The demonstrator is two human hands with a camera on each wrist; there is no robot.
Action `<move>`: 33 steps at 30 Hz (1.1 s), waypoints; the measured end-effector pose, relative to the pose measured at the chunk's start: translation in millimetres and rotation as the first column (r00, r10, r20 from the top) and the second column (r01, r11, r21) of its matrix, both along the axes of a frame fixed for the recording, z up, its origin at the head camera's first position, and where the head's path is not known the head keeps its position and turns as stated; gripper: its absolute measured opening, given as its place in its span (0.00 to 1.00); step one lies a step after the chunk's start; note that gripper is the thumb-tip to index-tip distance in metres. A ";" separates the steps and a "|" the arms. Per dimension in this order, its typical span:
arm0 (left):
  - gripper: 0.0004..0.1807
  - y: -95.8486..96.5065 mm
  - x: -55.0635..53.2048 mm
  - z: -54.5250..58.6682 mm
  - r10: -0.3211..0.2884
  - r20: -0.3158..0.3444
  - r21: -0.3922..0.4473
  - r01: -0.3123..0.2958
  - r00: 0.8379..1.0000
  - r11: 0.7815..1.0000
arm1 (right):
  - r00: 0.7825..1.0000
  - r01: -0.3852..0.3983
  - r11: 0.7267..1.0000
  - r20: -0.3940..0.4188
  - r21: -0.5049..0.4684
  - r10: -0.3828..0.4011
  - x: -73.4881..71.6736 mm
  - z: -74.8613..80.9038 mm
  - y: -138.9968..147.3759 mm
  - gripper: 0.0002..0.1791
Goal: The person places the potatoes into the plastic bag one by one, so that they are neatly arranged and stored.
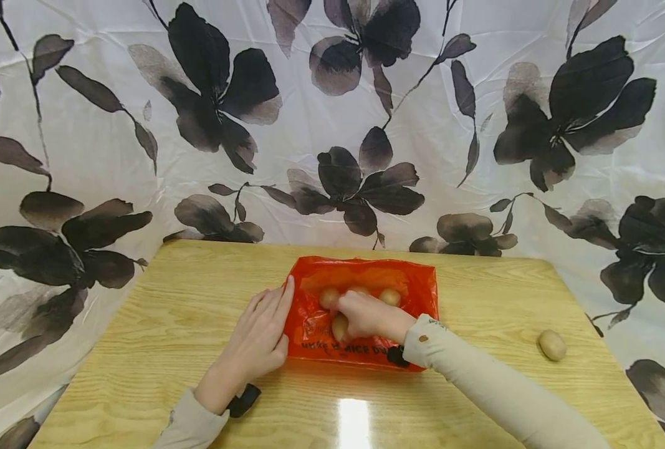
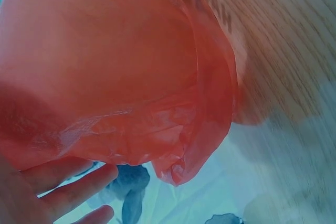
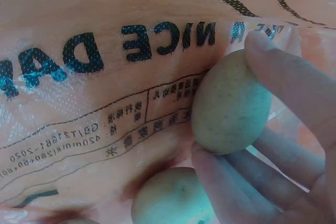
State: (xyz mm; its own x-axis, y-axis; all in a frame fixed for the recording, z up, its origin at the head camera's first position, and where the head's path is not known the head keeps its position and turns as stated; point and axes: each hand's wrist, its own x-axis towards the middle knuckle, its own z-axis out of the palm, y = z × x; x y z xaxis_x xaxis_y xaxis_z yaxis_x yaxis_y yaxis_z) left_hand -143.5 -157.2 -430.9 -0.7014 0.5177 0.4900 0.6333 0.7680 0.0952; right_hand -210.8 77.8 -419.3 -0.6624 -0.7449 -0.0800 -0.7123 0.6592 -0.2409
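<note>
A red plastic bag (image 1: 366,269) lies opened out on the table, its mouth facing up. Inside it my right hand (image 1: 363,315) pinches a tan, speckled potato (image 3: 231,106) between thumb and fingertips, close to the printed wall of the bag. Another potato (image 3: 173,198) sits just below the held one in the right wrist view. Several potatoes lie on the bag's bottom, one of them (image 1: 390,297) to the right of my hand. My left hand (image 1: 259,330) rests along the bag's left side, fingers extended; in the left wrist view its fingers (image 2: 79,187) lie beside the red plastic.
A single potato (image 1: 552,345) lies on the wooden table (image 1: 197,280) to the right of the bag. Behind the table hangs a white cloth (image 1: 287,125) with dark flowers. My right forearm (image 1: 489,383) crosses over the bag's near right corner.
</note>
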 end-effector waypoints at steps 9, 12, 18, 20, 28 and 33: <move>0.47 4.7 2.4 -2.2 0.004 0.014 0.016 -0.004 1.000 1.000 | 0.999 -0.029 0.999 -0.027 0.023 0.030 1.2 6.1 1.2 0.14; 0.47 5.4 3.3 -3.3 0.014 0.011 0.019 -0.014 1.000 1.000 | 0.999 -0.024 0.999 0.044 -0.030 0.025 2.3 11.6 2.0 0.11; 0.47 6.8 4.8 -6.1 0.032 -0.022 0.025 -0.032 0.999 0.999 | 0.983 -0.085 0.975 0.140 -0.203 0.115 6.4 29.4 2.9 0.11; 0.47 7.8 5.1 -6.6 0.038 -0.020 0.027 -0.037 0.999 0.999 | 0.982 -0.111 0.965 0.121 -0.239 0.143 8.5 38.3 4.9 0.10; 0.49 9.9 6.3 -5.6 0.056 0.003 0.029 -0.056 0.998 0.998 | 0.985 -0.018 0.906 0.149 -0.423 0.089 20.8 74.9 29.4 0.12; 0.49 9.8 5.5 -4.7 0.053 -0.003 0.034 -0.053 0.999 0.998 | 0.992 0.065 0.849 0.130 -0.524 0.004 28.8 85.8 54.9 0.13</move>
State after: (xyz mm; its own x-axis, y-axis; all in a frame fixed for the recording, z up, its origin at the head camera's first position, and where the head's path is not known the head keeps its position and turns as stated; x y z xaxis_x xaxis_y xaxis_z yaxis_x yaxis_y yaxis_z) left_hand -138.0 -147.4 -435.7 -0.7254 0.4627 0.5095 0.5922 0.7969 0.1195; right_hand -181.9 132.7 -333.5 -0.6965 -0.6773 0.2371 -0.6362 0.4301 -0.6405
